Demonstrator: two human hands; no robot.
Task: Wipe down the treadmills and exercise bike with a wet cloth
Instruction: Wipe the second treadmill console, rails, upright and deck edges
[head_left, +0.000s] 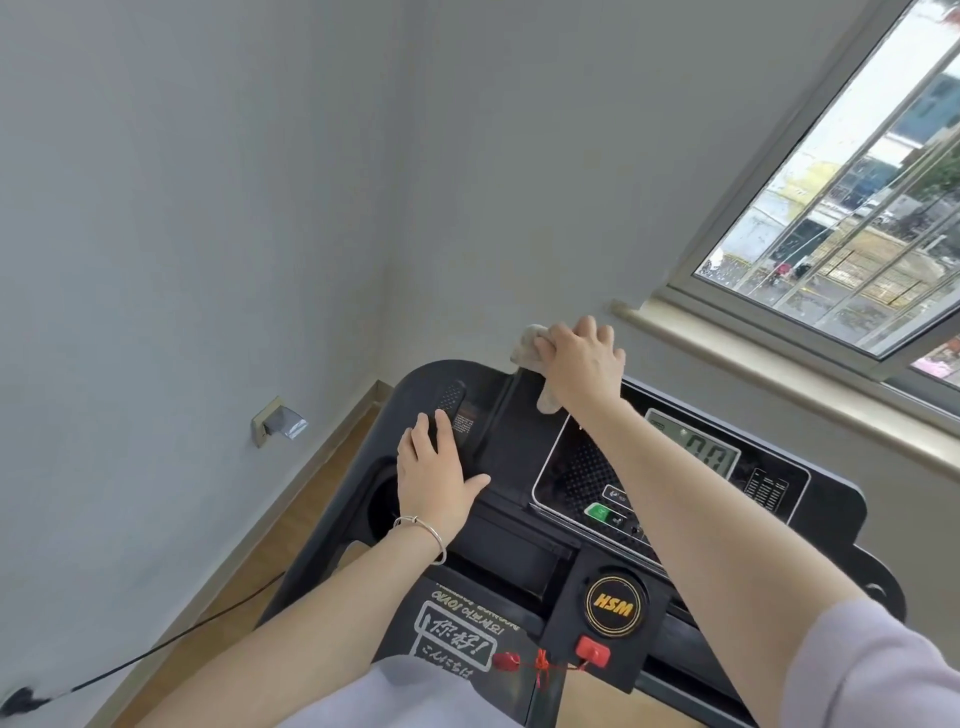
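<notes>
The right hand (582, 364), just above the middle of the frame, curls its fingers over a bunched cloth (527, 349) and presses it on the far edge of the treadmill console (498, 431). The left hand (434, 473) lies flat on the console's left side, fingers straight, holding nothing. The cloth looks soft, light and limp, so a bunched grip in the palm suits it. The console looks rigid, though its display (714, 457) probably wants gentler pressure.
</notes>
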